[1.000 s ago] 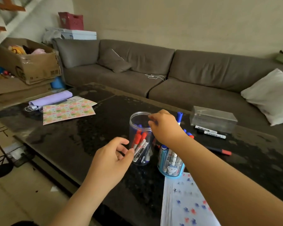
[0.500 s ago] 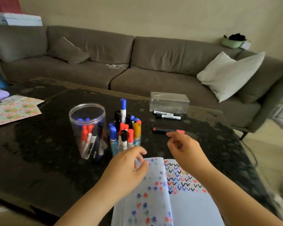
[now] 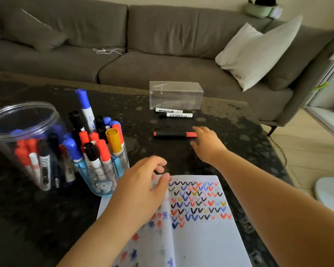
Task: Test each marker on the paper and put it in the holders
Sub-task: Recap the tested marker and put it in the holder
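Note:
A black marker with red ends (image 3: pixel 172 134) lies flat on the dark table. My right hand (image 3: pixel 206 145) reaches over its right end with fingers spread, touching or just above the red cap. My left hand (image 3: pixel 141 191) rests on the white paper (image 3: pixel 197 236), fingers loosely bent at the paper's top edge; the sheet carries rows of coloured check marks. Two holders stand at the left: a clear jar (image 3: pixel 27 145) and a blue cup (image 3: pixel 102 176), both full of markers. Two white-labelled black markers (image 3: pixel 174 113) lie farther back.
A clear plastic box (image 3: pixel 175 95) stands behind the two loose markers. A grey sofa (image 3: pixel 143 45) with a white cushion (image 3: pixel 256 53) runs along the far side. The table's right edge (image 3: pixel 274 151) drops to a pale floor.
The view swung right and down from the jar to the paper. My right hand left the holders and moved out to the red-ended marker. My left hand came down onto the paper.

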The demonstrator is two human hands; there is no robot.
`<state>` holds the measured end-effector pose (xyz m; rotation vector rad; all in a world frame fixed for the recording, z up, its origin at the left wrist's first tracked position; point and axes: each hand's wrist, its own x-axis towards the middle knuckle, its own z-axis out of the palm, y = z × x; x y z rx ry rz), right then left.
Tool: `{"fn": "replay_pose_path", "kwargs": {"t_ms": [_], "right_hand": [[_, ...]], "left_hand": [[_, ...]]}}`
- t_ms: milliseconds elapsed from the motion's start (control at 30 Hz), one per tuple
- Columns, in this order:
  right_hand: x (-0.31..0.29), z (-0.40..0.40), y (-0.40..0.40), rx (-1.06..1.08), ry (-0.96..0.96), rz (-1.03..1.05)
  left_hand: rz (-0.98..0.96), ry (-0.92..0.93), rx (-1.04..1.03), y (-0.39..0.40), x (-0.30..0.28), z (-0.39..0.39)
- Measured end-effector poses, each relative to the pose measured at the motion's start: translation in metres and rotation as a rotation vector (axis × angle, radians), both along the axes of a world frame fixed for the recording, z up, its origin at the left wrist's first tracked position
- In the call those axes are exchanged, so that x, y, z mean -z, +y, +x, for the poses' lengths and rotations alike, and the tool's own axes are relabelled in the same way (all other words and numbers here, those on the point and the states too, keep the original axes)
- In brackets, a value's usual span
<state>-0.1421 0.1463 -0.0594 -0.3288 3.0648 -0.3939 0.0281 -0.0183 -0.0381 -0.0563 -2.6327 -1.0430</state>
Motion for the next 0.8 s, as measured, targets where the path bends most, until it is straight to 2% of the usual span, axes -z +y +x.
{"fn": "replay_pose_path", "kwargs": {"t_ms": [233, 333, 533, 633, 700, 800], "right_hand": [[0.019, -0.037, -0.022, -0.016, -0.009, 0.159], [0.02, -0.023, -0.02, -0.012, 0.044, 0.121], [-0.019, 0.07, 0.009, 0.084, 0.028, -0.523], [-0.041, 0.124, 0.023, 0.103, 0.013, -0.723], [-0.049, 0.155, 0.029, 0.086, -0.102, -0.866], [-0.048, 0.196, 0.028, 0.084, -0.394, -1.237]], "left_hand": [[-0.02, -0.008, -0.018, -0.011, 0.003, 0.01], [-0.026, -0.018, -0.016, -0.012, 0.002, 0.011], [0.048, -0.041, -0.014, -0.003, -0.009, 0.016], [0.117, -0.074, 0.018, 0.006, -0.019, 0.023], [0.168, -0.109, 0.044, 0.012, -0.026, 0.026], [0.264, -0.233, 0.119, 0.022, -0.029, 0.036]]}}
